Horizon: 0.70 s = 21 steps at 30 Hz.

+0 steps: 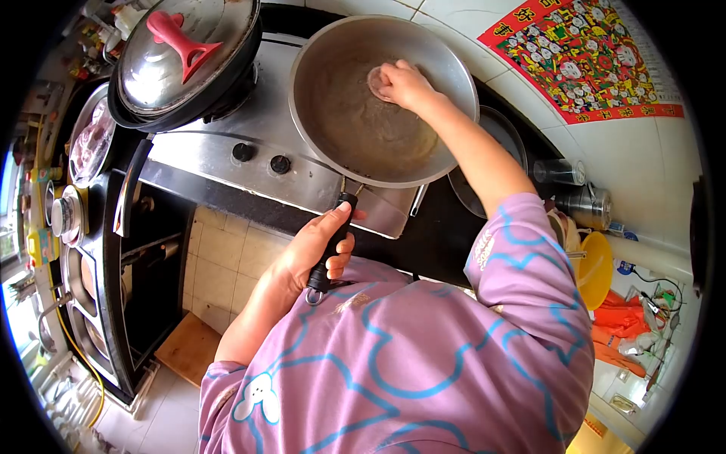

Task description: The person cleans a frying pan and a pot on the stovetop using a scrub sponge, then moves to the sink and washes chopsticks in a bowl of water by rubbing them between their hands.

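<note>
From the head view, I see the left hand (321, 246) wrapped around the black handle (333, 246) of the wide metal wok (325, 98) over the stove (227, 144). The right hand (404, 83) reaches inside, fingers curled on a small round, pale thing (376, 82) against the wok's inner surface.

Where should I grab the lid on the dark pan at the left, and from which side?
Probably best by the pink handle on top of the lid, coming from above with your fingers closing across its narrow middle. It stands up from the domed glass and flares at one end, which should help stop slipping. Your left hand is gripping the wok handle.
</note>
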Each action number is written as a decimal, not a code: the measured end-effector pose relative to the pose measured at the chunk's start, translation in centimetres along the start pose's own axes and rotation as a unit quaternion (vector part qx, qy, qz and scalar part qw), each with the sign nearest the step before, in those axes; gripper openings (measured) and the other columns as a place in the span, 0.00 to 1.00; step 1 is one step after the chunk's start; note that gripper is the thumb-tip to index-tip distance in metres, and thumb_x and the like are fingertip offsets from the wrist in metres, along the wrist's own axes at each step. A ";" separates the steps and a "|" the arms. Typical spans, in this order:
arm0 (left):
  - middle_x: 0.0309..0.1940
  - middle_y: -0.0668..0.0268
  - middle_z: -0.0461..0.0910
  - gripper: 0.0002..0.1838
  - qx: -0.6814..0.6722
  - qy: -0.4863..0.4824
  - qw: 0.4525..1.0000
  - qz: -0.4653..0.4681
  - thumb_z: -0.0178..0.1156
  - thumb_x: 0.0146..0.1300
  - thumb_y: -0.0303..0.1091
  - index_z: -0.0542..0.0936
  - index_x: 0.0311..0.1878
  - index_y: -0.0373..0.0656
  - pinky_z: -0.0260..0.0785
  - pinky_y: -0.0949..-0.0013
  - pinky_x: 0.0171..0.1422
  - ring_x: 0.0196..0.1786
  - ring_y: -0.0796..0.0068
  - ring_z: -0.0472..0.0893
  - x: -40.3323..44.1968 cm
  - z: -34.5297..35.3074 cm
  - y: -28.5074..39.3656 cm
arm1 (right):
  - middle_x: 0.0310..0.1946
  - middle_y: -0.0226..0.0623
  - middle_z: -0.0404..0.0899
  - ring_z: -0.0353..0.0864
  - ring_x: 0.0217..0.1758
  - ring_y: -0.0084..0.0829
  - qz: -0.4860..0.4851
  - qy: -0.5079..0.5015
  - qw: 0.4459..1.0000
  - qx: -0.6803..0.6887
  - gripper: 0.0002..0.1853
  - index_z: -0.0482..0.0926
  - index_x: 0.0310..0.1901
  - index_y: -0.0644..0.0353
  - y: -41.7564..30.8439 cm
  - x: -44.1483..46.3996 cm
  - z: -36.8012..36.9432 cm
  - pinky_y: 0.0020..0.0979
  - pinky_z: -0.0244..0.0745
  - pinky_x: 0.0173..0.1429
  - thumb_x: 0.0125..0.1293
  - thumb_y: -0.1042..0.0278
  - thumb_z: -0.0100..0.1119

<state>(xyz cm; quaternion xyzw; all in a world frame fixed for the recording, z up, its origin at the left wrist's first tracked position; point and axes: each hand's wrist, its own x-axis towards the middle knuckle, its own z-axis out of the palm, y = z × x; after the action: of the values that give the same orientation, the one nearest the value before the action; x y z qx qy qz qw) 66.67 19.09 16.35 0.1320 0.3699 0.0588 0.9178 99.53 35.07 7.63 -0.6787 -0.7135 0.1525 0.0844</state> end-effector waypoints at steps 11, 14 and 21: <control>0.18 0.71 0.64 0.22 -0.009 -0.020 1.000 -0.001 0.48 0.76 0.52 0.69 0.57 0.42 0.57 0.75 0.14 0.12 0.81 0.61 0.0 0.0 0.2 | 0.46 0.49 0.82 0.80 0.50 0.50 -0.100 -0.372 0.923 -0.008 0.13 0.82 0.45 0.55 -6.1 -8.4 -2.0 0.47 0.75 0.52 0.65 0.59 0.55; 0.18 0.73 0.62 0.23 0.011 0.010 1.000 -0.006 0.44 0.77 0.52 0.69 0.58 0.41 0.54 0.77 0.14 0.12 0.83 0.61 -0.2 0.6 0.4 | 0.44 0.49 0.77 0.76 0.51 0.48 -0.112 -0.352 0.929 0.026 0.10 0.76 0.44 0.60 -10.0 -6.2 -0.3 0.45 0.72 0.53 0.64 0.67 0.54; 0.18 0.72 0.63 0.22 0.012 0.021 1.000 0.002 0.45 0.77 0.52 0.69 0.56 0.41 0.53 0.77 0.13 0.12 0.83 0.60 -0.3 0.7 0.4 | 0.46 0.50 0.82 0.81 0.52 0.48 -0.124 -0.136 0.983 -0.012 0.16 0.83 0.47 0.53 -9.1 5.6 2.6 0.44 0.78 0.54 0.56 0.66 0.63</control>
<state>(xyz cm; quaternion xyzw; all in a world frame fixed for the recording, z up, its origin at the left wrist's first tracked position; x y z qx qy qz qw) 66.94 19.25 17.18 0.1423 0.3891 0.0591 0.9082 89.73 40.07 7.70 -0.5591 -0.7985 0.2232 -0.0038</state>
